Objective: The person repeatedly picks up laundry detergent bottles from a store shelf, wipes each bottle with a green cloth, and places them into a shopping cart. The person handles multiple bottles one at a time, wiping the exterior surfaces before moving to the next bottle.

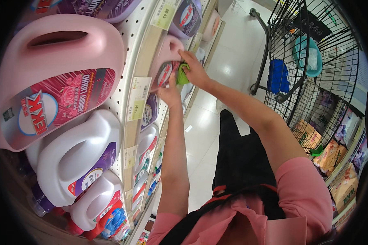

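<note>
On a lower shelf, a pink laundry-liquid bottle [166, 49] with a red label is between my hands. My left hand [171, 94] grips it at the label end, thumb over the label; this hand is slightly blurred. In my right hand [195, 69] is a bright green cloth [182, 75], bunched under the fingers and pressed to the bottle's side. The fingertips of that hand reach near the bottle's handle hole. A purple bottle [186, 19] stands beside the pink one.
Close on my left, a higher perforated shelf [130, 46] holds a large pink bottle [64, 58] and white bottles [89, 153]. Price tags [138, 98] line its edge. Across the tiled floor [202, 122] stands a black wire cart [282, 39] with a blue cloth [278, 76] and turquoise basin [299, 46].
</note>
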A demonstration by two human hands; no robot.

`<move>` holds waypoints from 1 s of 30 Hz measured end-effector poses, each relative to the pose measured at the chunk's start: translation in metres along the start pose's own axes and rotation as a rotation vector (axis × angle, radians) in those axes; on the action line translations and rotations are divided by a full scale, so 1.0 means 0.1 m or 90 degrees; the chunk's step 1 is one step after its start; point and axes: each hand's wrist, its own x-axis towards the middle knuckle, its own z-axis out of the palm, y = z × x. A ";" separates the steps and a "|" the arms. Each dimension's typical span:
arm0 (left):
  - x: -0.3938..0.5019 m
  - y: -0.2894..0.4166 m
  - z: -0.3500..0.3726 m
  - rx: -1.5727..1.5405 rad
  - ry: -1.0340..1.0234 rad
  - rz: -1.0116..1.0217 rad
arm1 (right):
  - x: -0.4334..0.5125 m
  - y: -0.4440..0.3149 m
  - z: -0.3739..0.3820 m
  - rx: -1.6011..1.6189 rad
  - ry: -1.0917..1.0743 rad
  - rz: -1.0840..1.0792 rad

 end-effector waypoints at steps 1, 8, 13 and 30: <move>0.00 0.01 0.08 -0.028 0.009 0.029 | 0.00 0.07 0.03 -0.020 0.002 0.007; 0.11 -0.20 0.00 -0.065 -0.063 -0.082 | -0.04 0.21 -0.11 0.087 -0.112 0.030; 0.19 -0.21 -0.15 0.168 -0.107 -0.090 | -0.07 0.16 -0.07 0.091 -0.070 0.022; -1.42 -0.23 -1.29 0.104 -0.328 -0.468 | -2.26 -1.67 -2.18 -0.134 -0.005 0.027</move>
